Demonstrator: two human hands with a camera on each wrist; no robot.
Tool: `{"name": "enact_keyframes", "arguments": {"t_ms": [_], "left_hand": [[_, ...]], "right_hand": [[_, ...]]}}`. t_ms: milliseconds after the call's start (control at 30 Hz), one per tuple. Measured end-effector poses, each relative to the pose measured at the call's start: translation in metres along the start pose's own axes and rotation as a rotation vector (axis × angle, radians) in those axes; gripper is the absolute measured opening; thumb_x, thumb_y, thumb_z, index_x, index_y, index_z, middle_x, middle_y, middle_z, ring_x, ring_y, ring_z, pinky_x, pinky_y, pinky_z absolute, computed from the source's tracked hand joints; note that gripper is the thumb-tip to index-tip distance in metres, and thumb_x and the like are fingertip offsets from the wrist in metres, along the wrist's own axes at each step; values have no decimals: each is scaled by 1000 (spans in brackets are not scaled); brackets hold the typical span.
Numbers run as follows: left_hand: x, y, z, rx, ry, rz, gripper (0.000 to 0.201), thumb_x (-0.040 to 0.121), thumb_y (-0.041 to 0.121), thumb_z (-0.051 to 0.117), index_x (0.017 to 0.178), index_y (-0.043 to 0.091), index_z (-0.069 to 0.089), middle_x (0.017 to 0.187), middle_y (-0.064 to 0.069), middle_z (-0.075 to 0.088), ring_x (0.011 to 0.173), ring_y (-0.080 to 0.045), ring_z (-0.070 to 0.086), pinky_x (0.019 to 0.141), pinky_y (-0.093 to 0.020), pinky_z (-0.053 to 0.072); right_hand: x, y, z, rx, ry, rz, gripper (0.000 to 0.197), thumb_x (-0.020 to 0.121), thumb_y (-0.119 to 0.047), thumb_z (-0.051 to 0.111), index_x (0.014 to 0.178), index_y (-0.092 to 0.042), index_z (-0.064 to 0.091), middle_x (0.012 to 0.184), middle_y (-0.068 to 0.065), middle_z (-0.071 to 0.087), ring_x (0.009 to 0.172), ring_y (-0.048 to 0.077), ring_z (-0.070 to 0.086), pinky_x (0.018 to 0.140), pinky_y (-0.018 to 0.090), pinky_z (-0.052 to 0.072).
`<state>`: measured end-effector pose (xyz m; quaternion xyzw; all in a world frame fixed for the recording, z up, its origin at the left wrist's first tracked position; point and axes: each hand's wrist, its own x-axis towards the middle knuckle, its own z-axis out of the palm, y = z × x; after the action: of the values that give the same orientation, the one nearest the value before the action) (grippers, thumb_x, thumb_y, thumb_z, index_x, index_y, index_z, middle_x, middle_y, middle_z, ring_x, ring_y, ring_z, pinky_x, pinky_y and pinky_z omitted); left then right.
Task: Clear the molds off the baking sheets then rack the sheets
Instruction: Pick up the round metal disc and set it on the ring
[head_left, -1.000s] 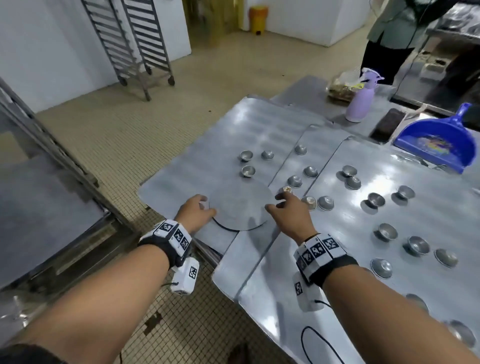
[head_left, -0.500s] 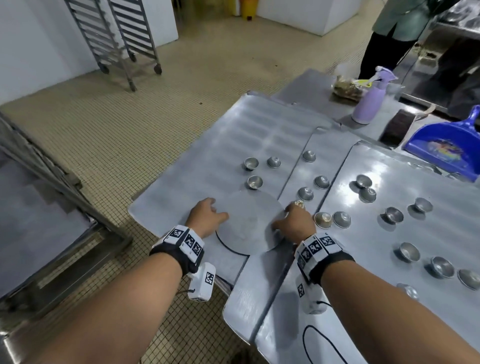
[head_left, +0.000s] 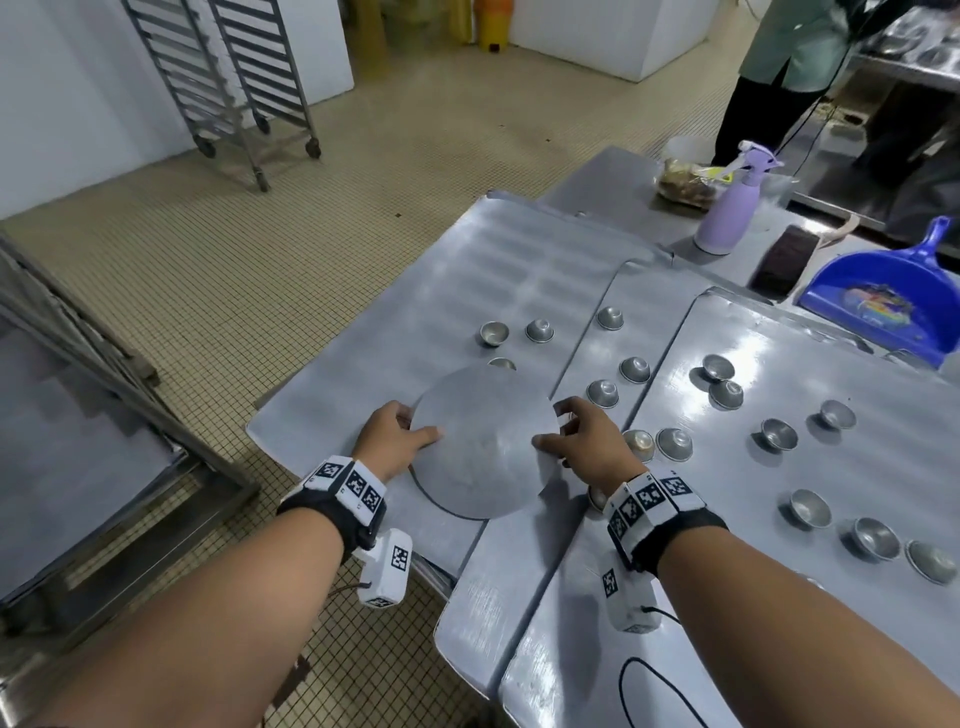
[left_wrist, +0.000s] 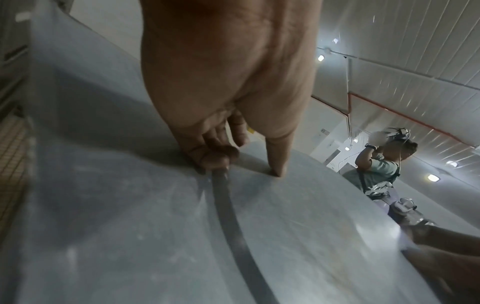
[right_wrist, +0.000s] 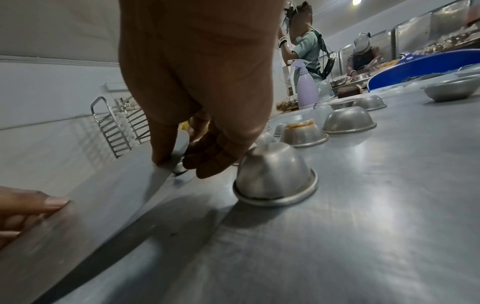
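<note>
A flat round metal disc (head_left: 483, 441) is held just above the left baking sheet (head_left: 415, 291), its near edge casting a dark shadow. My left hand (head_left: 410, 423) grips its left rim, thumb on top and fingers curled under (left_wrist: 215, 158). My right hand (head_left: 558, 431) pinches the right rim the same way (right_wrist: 166, 158). Several small upturned metal molds (head_left: 602, 392) are spread over the left, middle (head_left: 509, 582) and right sheets (head_left: 753, 571). One mold (right_wrist: 275, 176) stands right beside my right fingers. Another mold (head_left: 503, 362) is half hidden behind the disc.
A wheeled sheet rack (head_left: 234, 78) stands far left on the tiled floor, and a nearer rack frame (head_left: 104, 389) is beside the table's left edge. A purple spray bottle (head_left: 727, 208), a dark phone (head_left: 784, 254) and a blue dustpan (head_left: 883, 301) lie at the back. A person (head_left: 779, 67) stands behind.
The disc lay flat on the left sheet with my hands at its edges. Both hands now grip it and have raised it off the sheet.
</note>
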<state>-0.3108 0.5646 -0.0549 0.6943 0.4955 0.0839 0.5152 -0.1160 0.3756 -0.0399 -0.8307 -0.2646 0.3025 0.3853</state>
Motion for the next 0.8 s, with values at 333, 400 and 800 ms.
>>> {"name": "enact_keyframes", "arguments": {"t_ms": [333, 400, 800], "left_hand": [[-25, 29, -23, -275, 101, 163, 16, 89, 11, 74, 96, -2, 67, 75, -12, 57, 56, -20, 45, 46, -23, 41], [-31, 39, -28, -309, 116, 206, 10, 89, 10, 73, 93, 2, 68, 70, -9, 52, 56, -20, 43, 52, -26, 42], [-60, 59, -37, -587, 119, 171, 23, 88, -1, 61, 95, 20, 65, 87, -5, 67, 76, -21, 64, 68, -32, 56]], "right_hand": [[-5, -22, -19, 121, 163, -92, 23, 78, -36, 81, 73, -18, 67, 57, -2, 56, 53, 18, 49, 59, 33, 40], [-11, -31, -23, 253, 162, -104, 18, 80, -30, 81, 77, -17, 69, 56, -1, 58, 52, 20, 49, 56, 32, 40], [-57, -43, -39, 375, 22, -162, 30, 90, 9, 42, 100, -15, 57, 84, 7, 64, 68, 22, 68, 64, 34, 47]]}}
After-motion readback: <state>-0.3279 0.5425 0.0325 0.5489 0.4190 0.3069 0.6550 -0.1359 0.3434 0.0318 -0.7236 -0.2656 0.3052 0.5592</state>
